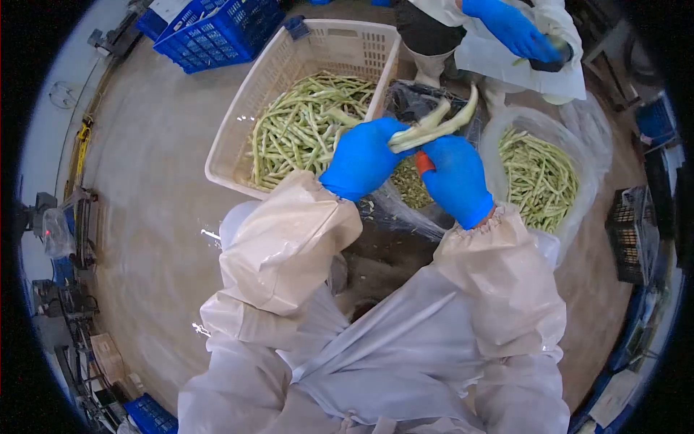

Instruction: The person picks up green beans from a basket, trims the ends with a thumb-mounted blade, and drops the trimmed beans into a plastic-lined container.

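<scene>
The gloved left hand pinches pale beans above scraps beside the right edge of the crate, while the right hand curls close, grip unclear, apparently working their ends, which calls next for steady left fingers.

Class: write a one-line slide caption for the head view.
Blue-gloved left hand and right hand meet at long, pale green beans, near a crate holding more.
</scene>
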Demonstrator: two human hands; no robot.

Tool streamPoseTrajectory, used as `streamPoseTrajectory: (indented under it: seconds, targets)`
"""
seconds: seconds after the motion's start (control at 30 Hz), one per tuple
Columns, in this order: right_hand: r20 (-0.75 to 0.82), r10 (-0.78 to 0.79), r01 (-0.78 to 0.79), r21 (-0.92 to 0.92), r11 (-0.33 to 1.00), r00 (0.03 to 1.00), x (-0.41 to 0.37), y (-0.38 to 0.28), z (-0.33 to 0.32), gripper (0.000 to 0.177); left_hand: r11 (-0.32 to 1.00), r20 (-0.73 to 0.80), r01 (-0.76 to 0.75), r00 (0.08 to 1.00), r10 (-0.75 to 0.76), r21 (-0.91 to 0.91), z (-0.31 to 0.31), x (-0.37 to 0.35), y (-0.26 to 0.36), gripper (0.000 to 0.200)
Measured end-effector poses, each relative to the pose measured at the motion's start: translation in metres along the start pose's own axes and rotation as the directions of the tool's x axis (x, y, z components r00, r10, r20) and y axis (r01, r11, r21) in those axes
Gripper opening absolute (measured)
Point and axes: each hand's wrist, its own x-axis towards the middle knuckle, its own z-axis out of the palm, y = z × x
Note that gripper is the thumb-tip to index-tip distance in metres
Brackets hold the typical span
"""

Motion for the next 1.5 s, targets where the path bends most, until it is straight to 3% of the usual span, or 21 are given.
streamPoseTrajectory:
  seconds: [0.1, 0.13, 0.2, 0.3, 0.4, 0.5, 0.7, 0.83, 0.93, 1.0, 1.1, 1.17, 1.2, 1.3, 1.4, 1.5]
  targets:
    - [-0.082, 0.032, -0.019, 0.157, 0.987, 0.996, 0.002, -0.006, -0.003, 0.016, 0.992, 0.058, 0.092, 0.994, -0.098, 0.089, -0.006, 0.004, 0.005, 0.029]
    - [-0.049, 0.154, -0.134, 0.288, 0.948, 0.987, 0.002, -0.006, -0.003, 0.017, 0.996, 0.011, 0.085, 0.996, -0.085, -0.009, -0.003, 0.005, 0.001, 0.027]
    - [0.065, 0.373, -0.351, 0.515, 0.782, 0.926, 0.003, -0.007, -0.005, 0.019, 0.977, -0.087, 0.056, 0.993, -0.075, -0.206, 0.002, 0.005, -0.002, 0.024]
    - [0.310, 0.458, -0.516, 0.731, 0.446, 0.833, 0.010, -0.010, -0.019, 0.020, 0.855, 0.018, 0.220, 0.971, -0.239, -0.469, -0.006, 0.004, 0.011, 0.020]
    - [0.346, 0.441, -0.474, 0.853, 0.219, 0.828, 0.006, -0.006, -0.015, 0.020, 0.771, 0.047, 0.269, 0.954, -0.297, -0.577, -0.009, 0.002, 0.018, 0.018]
    - [0.371, 0.450, -0.482, 0.861, 0.160, 0.812, 0.006, -0.009, -0.017, 0.020, 0.743, 0.049, 0.271, 0.951, -0.307, -0.612, -0.009, 0.001, 0.022, 0.018]
    - [0.278, 0.513, -0.386, 0.915, 0.114, 0.812, 0.006, -0.006, -0.011, 0.019, 0.691, -0.044, 0.249, 0.925, -0.377, -0.678, 0.006, -0.002, 0.033, 0.023]
    - [0.192, 0.527, -0.438, 0.809, 0.392, 0.828, 0.012, -0.008, -0.016, 0.017, 0.656, -0.186, 0.219, 0.852, -0.489, -0.722, -0.017, 0.012, 0.025, 0.022]
    - [0.114, 0.540, -0.439, 0.731, 0.522, 0.834, 0.010, 0.011, -0.011, 0.018, 0.634, -0.348, -0.010, 0.843, -0.411, -0.773, -0.055, 0.025, -0.009, 0.022]
    - [0.017, 0.563, -0.440, 0.644, 0.626, 0.826, 0.007, 0.026, -0.009, 0.018, 0.606, -0.396, -0.064, 0.810, -0.433, -0.793, -0.086, 0.030, -0.036, 0.026]
    - [-0.071, 0.476, -0.424, 0.358, 0.832, 0.876, 0.005, 0.048, -0.011, 0.022, 0.614, -0.453, -0.073, 0.745, -0.491, -0.786, -0.113, 0.027, -0.063, 0.031]
    - [-0.249, 0.266, -0.254, 0.080, 0.964, 0.931, 0.001, 0.059, -0.001, 0.025, 0.645, -0.488, -0.054, 0.702, -0.519, -0.763, -0.113, 0.027, -0.056, 0.036]
    - [-0.314, 0.142, -0.175, -0.078, 0.981, 0.939, 0.001, 0.060, 0.002, 0.027, 0.628, -0.406, 0.005, 0.758, -0.511, -0.779, -0.110, 0.027, -0.053, 0.038]
    - [-0.207, 0.254, -0.215, 0.196, 0.957, 0.945, 0.003, 0.055, 0.005, 0.029, 0.587, -0.131, 0.156, 0.900, -0.416, -0.794, -0.094, 0.025, -0.040, 0.046]
    - [-0.115, 0.386, -0.326, 0.352, 0.878, 0.915, 0.008, 0.037, -0.010, 0.027, 0.558, 0.124, 0.305, 0.933, -0.338, -0.772, -0.069, 0.025, -0.025, 0.048]
    - [-0.111, 0.448, -0.373, 0.397, 0.839, 0.887, 0.011, 0.034, -0.019, 0.024, 0.587, 0.308, 0.407, 0.913, -0.265, -0.700, -0.051, 0.017, -0.007, 0.049]
